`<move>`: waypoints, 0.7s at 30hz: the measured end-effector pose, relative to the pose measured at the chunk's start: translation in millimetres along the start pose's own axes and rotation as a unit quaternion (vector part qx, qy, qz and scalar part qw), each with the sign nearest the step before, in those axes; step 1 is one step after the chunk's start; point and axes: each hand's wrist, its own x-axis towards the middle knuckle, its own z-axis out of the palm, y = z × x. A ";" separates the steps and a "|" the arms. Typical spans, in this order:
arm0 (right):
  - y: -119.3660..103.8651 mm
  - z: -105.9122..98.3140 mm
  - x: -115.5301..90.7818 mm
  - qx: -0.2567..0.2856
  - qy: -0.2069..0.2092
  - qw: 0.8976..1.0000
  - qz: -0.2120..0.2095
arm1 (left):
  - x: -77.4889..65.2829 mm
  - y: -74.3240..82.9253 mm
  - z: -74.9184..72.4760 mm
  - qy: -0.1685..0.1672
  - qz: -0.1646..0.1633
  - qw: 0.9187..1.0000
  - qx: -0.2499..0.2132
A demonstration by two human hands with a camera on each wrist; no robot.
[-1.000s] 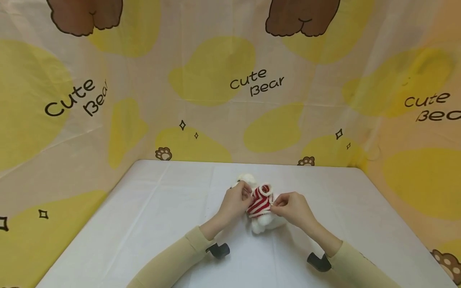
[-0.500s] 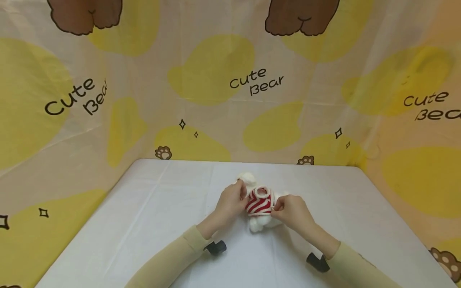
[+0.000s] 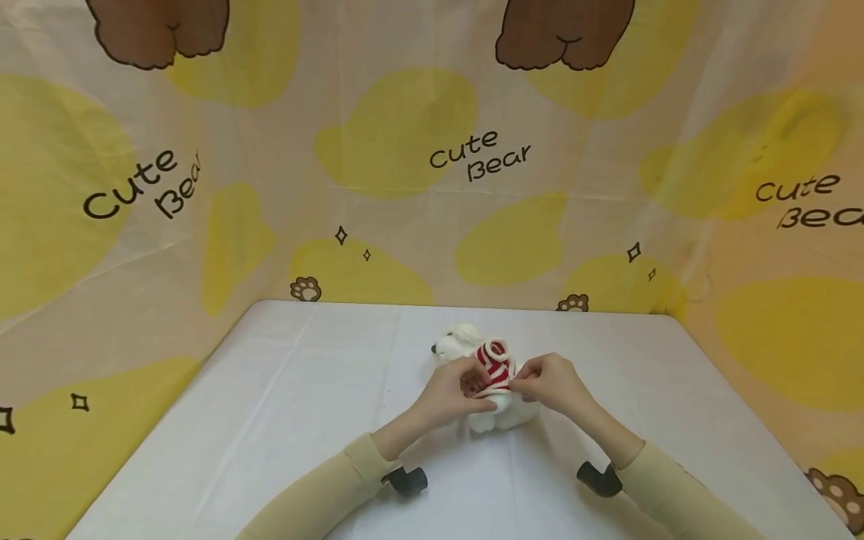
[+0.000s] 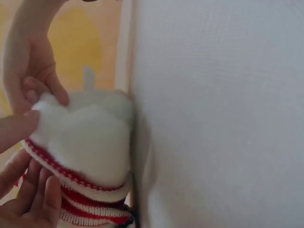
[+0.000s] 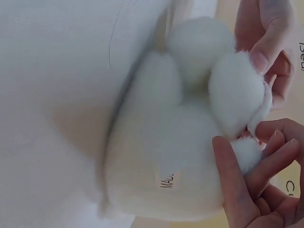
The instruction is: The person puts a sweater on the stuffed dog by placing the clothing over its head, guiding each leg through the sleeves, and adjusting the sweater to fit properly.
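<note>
A white plush dog (image 3: 456, 344) lies on its side on the table, its dark nose toward the left in the head view. It wears a red-and-white striped knitted sweater (image 3: 497, 362) with a white-rimmed opening facing up. My left hand (image 3: 454, 391) holds the toy at the near side, thumb on a white leg (image 5: 236, 92) and fingers curled against the sweater. My right hand (image 3: 555, 384) pinches the sweater's hem near the rear; part of that grip is hidden. In the right wrist view a printed label (image 5: 167, 180) shows on the fur.
The white table (image 3: 304, 390) has fabric walls (image 3: 385, 135) at its back and sides, printed with yellow patches and "Cute Bear". Black wrist pieces (image 3: 409, 481) hang below the sleeves.
My left hand has moved from the toy's head down toward its legs, so the head and nose show. The sweater has shifted slightly; my right hand stays at its edge, a little higher.
</note>
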 end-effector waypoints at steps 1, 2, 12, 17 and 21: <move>0.6 0.3 0.5 0.012 0.001 1.000 0.003 | 0.3 -0.8 1.5 0.002 0.008 1.000 0.001; 1.2 0.5 1.0 0.020 0.001 1.000 0.005 | 0.8 -1.3 2.9 0.003 0.015 1.000 0.002; 4.9 4.6 -0.5 -0.003 0.034 0.999 -0.027 | 1.0 5.0 1.5 -0.117 0.073 0.986 0.096; 3.1 4.0 -1.2 -0.019 0.033 0.998 -0.048 | 2.9 8.6 1.5 -0.153 0.089 0.968 0.175; -5.2 -4.2 -0.1 0.009 0.031 0.997 -0.064 | 1.6 8.4 1.6 -0.152 0.100 0.961 0.207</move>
